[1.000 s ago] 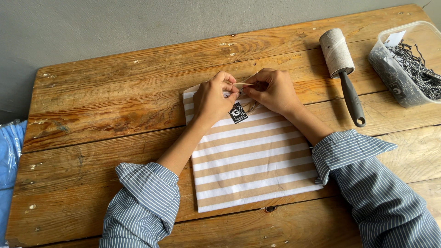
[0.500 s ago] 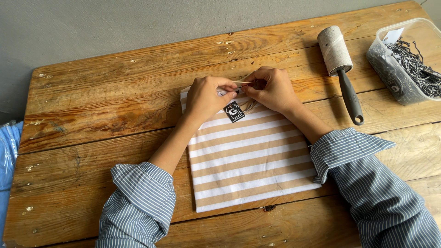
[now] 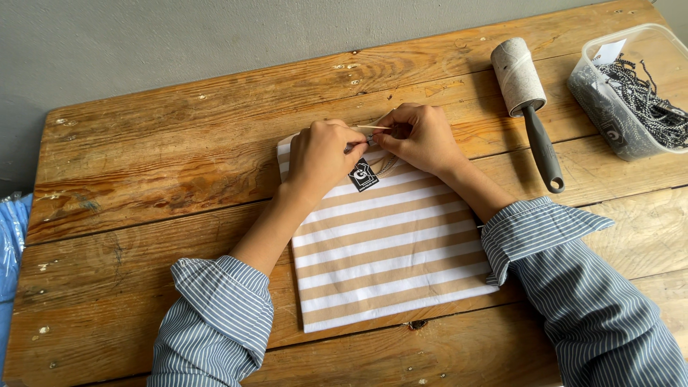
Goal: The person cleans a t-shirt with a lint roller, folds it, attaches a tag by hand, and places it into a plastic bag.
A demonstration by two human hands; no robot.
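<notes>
My left hand [image 3: 322, 154] and my right hand [image 3: 419, 136] meet just above the middle of the frame, at the top edge of the folded striped shirt [image 3: 387, 244]. Both are closed in a pinch on a thin pale string [image 3: 374, 127] that runs between the fingertips. I cannot tell exactly how the string passes into the collar, because the fingers hide it. Just below the pinch hangs a small black square tag [image 3: 363, 176] with a white drawing on it; it lies tilted on the fabric, touching the shirt near the neckline.

I judge the risk here is small but real: if I pull the string too hard, it may slip out of the fingers or drag the collar and spoil the neat fold. The tag could also turn face down.

The shirt lies flat on the wooden table [image 3: 143, 165], beige and white bands across. In the upper right of the frame a lint roller [image 3: 527, 97] with a dark handle lies apart from the shirt. At the right edge stands a clear plastic box [image 3: 631, 93] filled with black-and-white cords and a small white paper label. At the left edge some blue plastic wrap [image 3: 8, 236] shows.
</notes>
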